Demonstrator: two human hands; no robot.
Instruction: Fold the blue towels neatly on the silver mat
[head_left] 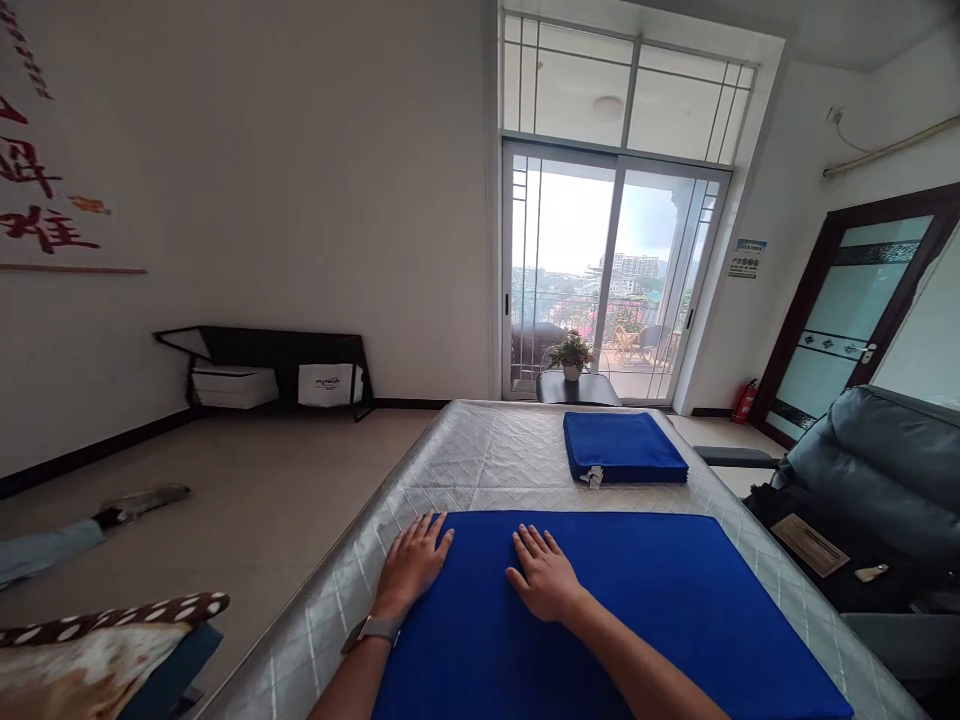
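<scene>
Both left hand and right hand lie open; uneven pushing could wrinkle the rectangular blue fabric beneath.

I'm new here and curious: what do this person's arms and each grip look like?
The left grip and right grip are human hands, no gloves or rings visible. A greyish band circles the left wrist; the right wrist is bare. No sleeves or cables show.
</scene>
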